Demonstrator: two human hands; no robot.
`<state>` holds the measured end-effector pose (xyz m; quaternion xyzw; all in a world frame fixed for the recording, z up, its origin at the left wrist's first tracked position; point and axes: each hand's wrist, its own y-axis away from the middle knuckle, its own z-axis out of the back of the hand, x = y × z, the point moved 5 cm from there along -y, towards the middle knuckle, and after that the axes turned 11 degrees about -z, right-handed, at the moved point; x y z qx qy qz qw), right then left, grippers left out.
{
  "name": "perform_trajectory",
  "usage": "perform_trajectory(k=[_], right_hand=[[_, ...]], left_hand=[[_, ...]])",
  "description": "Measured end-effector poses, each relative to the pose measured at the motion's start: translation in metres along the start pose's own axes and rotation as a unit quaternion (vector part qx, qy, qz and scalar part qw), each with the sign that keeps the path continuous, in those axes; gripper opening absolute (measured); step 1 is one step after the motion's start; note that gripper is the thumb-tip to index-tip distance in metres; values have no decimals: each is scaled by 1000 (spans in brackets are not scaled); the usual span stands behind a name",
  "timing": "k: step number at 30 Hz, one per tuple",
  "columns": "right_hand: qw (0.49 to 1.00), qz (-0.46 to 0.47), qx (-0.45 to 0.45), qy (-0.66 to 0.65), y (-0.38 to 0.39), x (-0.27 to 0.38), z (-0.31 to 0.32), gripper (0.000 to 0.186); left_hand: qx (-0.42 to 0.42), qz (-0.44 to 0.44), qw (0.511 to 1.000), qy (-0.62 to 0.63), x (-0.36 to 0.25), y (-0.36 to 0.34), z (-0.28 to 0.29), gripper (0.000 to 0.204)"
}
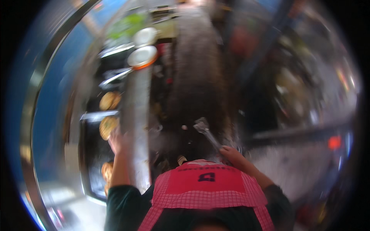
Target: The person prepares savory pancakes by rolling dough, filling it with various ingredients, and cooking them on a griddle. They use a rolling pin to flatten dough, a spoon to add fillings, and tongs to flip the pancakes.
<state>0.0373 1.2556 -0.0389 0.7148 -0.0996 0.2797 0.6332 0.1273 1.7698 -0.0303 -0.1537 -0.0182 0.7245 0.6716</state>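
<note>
My left hand [116, 141] reaches over the black tray or griddle on the left. Its fingertips are at the near edge of a round, golden flatbread [108, 127]; blur hides whether they grip it. Farther along lies another browned flatbread [110, 101], and closer to me is a browned piece of food [107, 171]. On the right, my right hand [230, 153] is closed around the handle of a metal spatula [202, 125]. The spatula's flat head points forward and left, over the dark floor.
A metal counter edge [138, 115] runs forward beside the black tray [94, 148]. Farther up stand a white bowl with an orange rim [142, 57], a white dish [145, 37] and something leafy green [130, 25]. At right, blurred shelving edges [300, 133] show.
</note>
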Motion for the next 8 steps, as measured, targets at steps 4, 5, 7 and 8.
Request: perform_trajectory(k=[4,5,7,8], right_hand=[[998,12,-6,-68,30,-68,49,29],[995,25,-16,-95,42,-89,65,30],[996,40,-11,-84,67,-129,113,33],[996,30,-5,-78,82,-159,131,35]], left_hand=[[-55,-154,986,19,-107,19,-27,46],[-28,-171,984,48,-143,31,-43,46],[-5,-268,956,122,-237,61,-69,48],[8,-267,956,125,-270,78,-75,48]])
